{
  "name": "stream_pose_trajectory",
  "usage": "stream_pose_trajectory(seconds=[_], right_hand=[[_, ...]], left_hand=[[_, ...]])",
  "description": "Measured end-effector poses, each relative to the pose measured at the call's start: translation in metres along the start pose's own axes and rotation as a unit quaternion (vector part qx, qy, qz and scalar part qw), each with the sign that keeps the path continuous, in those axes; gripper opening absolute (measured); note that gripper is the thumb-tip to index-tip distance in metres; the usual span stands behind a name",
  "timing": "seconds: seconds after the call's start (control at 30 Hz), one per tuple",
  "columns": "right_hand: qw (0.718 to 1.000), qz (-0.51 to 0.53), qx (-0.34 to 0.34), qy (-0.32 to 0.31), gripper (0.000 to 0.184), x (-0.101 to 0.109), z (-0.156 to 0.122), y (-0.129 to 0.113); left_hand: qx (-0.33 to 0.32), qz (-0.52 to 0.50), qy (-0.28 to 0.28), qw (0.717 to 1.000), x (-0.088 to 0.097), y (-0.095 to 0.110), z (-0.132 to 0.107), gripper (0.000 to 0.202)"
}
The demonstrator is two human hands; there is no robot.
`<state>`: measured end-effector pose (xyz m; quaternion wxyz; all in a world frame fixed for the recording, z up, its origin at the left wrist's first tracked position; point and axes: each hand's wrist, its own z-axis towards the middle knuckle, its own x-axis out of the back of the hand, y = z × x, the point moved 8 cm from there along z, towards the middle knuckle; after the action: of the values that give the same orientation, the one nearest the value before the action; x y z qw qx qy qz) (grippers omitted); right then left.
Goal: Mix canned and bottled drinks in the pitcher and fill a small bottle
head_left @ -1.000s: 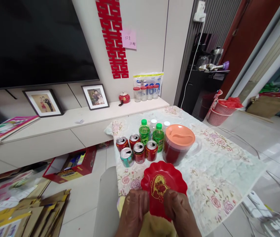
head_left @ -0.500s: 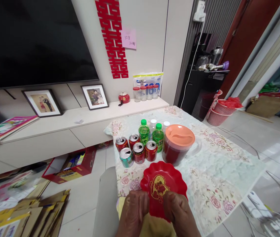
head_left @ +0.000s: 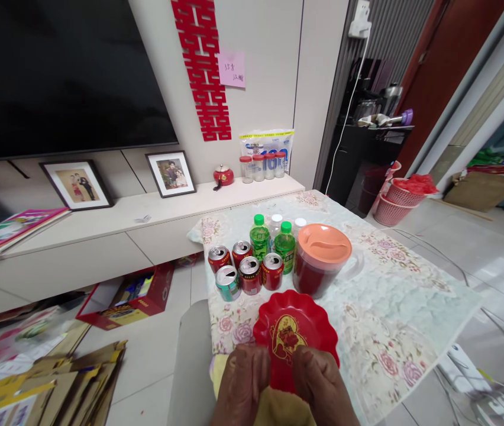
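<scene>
My left hand (head_left: 243, 376) is closed in a fist, thumb uppermost, over the near left rim of a red scalloped plate (head_left: 316, 331) with a gold print. Opposite it, my right hand (head_left: 323, 376) is closed the same way over the near right rim. A tan cloth (head_left: 283, 408) spans the gap below the hands and covers the plate's near edge. Whether the fingers grip this cloth cannot be made out. Beyond the plate stand several drink cans (head_left: 251, 275), green-capped bottles (head_left: 284, 248) and a dark red jug with an orange lid (head_left: 323, 245).
A floral tablecloth (head_left: 380, 319) covers the table. Behind it, a white cabinet (head_left: 207, 204) carries picture frames (head_left: 171, 173) and red-lidded jars (head_left: 258, 168). Flattened cardboard (head_left: 74, 384) and a red box (head_left: 132, 296) lie on the floor at left; cables and a pink basket (head_left: 391, 210) are at right.
Both fists stay close to where they were over the plate. The tan cloth between them shows slightly higher. The cans, bottles and jug have not moved.
</scene>
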<state>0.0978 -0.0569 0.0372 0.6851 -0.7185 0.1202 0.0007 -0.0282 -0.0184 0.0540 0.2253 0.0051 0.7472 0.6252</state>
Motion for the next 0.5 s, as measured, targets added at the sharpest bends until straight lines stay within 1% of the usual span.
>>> stream_pose_trajectory(seconds=[0.13,0.27,0.33,0.4,0.43,0.47,0.5], right_hand=[[1.000,-0.023,-0.003,-0.009,0.072,-0.002,-0.001,0.005],[0.997,-0.073,0.005,-0.019,0.071,-0.003,-0.001,0.001],[0.993,-0.115,0.017,-0.029,0.069,-0.003,-0.002,-0.006],[0.987,-0.152,0.027,-0.048,0.063,-0.004,-0.007,-0.010],[0.979,-0.188,0.043,-0.061,0.057,-0.006,-0.011,-0.012],[0.964,-0.243,0.072,-0.075,0.047,-0.008,-0.017,-0.013],[0.941,-0.308,0.109,-0.086,0.036,-0.012,-0.024,-0.012]], left_hand=[[0.021,0.026,-0.004,0.999,0.000,-0.005,-0.001,0.070],[0.016,0.034,-0.011,0.999,0.001,-0.007,0.000,0.072],[0.012,0.060,-0.017,0.998,0.004,-0.004,0.003,0.071],[-0.003,0.114,-0.039,0.993,0.008,0.004,0.009,0.069],[-0.016,0.149,-0.051,0.987,0.011,0.009,0.012,0.067],[-0.033,0.186,-0.058,0.980,0.015,0.015,0.015,0.063],[-0.050,0.221,-0.055,0.972,0.020,0.020,0.018,0.058]])
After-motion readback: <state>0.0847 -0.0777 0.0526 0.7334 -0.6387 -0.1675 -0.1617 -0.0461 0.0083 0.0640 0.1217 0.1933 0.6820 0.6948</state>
